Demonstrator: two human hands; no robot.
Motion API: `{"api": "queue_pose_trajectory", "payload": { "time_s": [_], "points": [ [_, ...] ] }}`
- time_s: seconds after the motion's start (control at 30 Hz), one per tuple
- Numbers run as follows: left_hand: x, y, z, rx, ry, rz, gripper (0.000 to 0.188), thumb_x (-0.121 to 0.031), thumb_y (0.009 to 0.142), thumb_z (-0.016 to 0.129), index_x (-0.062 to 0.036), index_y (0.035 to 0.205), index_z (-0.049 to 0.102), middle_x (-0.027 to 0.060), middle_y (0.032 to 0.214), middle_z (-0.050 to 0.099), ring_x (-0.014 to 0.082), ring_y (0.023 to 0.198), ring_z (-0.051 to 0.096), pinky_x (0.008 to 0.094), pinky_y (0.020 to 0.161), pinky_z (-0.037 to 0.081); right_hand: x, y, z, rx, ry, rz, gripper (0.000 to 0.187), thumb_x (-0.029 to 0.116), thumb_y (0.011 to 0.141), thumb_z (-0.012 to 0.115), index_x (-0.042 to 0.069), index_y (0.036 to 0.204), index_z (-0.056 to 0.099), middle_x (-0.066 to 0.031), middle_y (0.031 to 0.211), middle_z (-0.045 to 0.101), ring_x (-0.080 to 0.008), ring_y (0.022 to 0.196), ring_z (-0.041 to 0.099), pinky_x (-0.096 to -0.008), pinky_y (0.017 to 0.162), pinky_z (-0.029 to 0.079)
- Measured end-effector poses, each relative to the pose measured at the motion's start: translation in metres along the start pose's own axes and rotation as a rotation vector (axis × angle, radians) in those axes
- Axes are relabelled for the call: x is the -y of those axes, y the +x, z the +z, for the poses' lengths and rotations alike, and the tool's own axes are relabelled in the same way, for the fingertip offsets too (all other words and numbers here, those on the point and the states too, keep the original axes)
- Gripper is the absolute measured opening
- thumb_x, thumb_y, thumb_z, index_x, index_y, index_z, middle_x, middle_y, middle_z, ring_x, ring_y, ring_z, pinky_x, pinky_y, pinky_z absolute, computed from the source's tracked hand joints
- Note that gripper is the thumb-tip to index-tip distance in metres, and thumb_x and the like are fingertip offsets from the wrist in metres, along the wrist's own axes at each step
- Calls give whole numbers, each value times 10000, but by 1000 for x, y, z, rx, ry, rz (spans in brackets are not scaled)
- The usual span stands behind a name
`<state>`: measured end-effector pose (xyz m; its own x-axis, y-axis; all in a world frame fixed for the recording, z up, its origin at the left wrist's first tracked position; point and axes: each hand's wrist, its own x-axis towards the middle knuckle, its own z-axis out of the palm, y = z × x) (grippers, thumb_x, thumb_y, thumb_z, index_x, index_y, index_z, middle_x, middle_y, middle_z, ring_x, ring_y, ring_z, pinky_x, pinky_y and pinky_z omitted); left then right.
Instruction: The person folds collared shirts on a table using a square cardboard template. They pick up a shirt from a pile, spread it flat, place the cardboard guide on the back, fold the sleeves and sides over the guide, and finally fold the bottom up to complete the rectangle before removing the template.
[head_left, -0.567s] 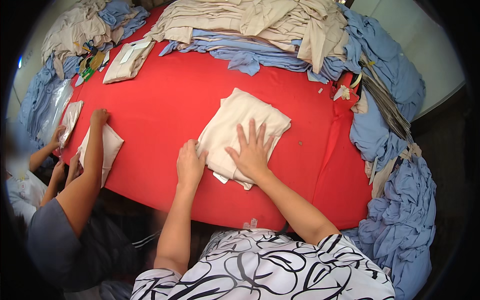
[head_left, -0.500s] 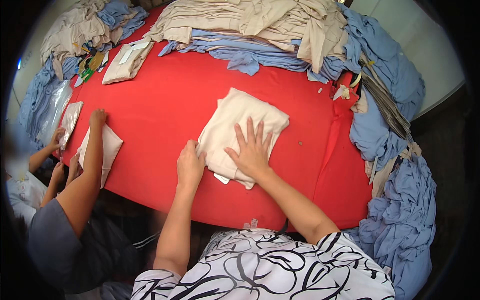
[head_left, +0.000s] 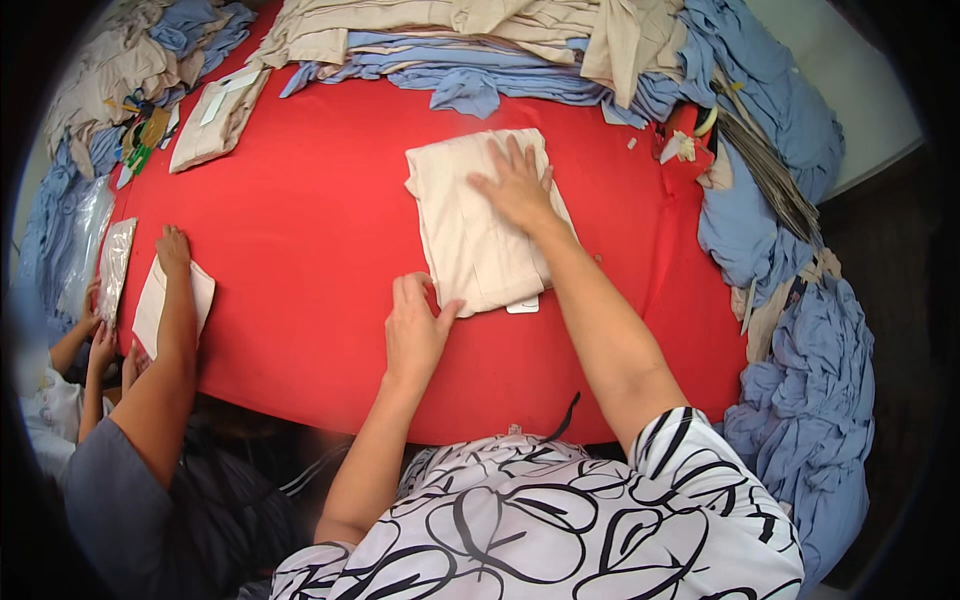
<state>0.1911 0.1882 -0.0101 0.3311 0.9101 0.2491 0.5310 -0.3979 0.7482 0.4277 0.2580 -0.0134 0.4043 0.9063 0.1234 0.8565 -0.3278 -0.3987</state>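
A folded cream garment point(head_left: 468, 235) lies flat on the red-covered table point(head_left: 310, 240) in front of me. My right hand point(head_left: 518, 190) rests on its far right part, palm down and fingers spread. At the near left corner is my left hand point(head_left: 418, 325), with its thumb by the cloth edge and its fingers apart from the thumb. Nothing shows gripped in either hand. From under the near edge of the garment sticks out a small white card point(head_left: 522, 306).
Stacked cream garments point(head_left: 400, 18) and blue garments point(head_left: 450, 65) line the far edge. Blue cloth point(head_left: 800, 420) is heaped on the right. At left, co-workers' hands point(head_left: 172, 248) handle another cream garment point(head_left: 150, 308) and a plastic-bagged one point(head_left: 116, 262). A folded garment point(head_left: 215, 125) lies beyond them.
The garment has turned on the table and now lies straighter. My right hand has shifted farther away over it. My left hand has moved right and nearer, its fingers looser.
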Motion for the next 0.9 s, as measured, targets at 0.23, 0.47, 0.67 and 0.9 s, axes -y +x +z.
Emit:
{"api": "queue_pose_trajectory", "payload": {
  "time_s": [0.23,0.47,0.67,0.9],
  "points": [
    [6,19,-5,41,166,168,238,-226,871,726,-26,819,608,76,761,559,270,646,591,393,565,478,-57,-121,-82,3,148,207,309,284,892,693,-9,986,665,-81,826,648,-200,759,610,-340,782,497],
    [-18,37,-25,617,-426,-566,301,-277,1018,537,14,1090,569,86,713,659,181,581,631,316,531,490,-64,-139,-77,56,506,327,237,224,931,661,-4,978,614,-13,686,598,-91,579,529,-250,533,446],
    [-19,38,-26,791,-772,-671,400,-256,1044,480,53,1297,456,176,939,696,210,801,713,301,686,574,-82,-119,-75,428,801,364,207,198,980,596,18,1074,556,-61,734,654,-98,579,610,-232,468,499],
    [-48,100,-44,323,-1050,-141,331,-198,999,556,31,1238,574,111,1129,664,180,985,659,345,904,541,-21,-67,-126,8,1431,110,173,98,952,602,-9,1073,541,-149,1101,664,-215,894,703,-332,752,604]
  ]
}}
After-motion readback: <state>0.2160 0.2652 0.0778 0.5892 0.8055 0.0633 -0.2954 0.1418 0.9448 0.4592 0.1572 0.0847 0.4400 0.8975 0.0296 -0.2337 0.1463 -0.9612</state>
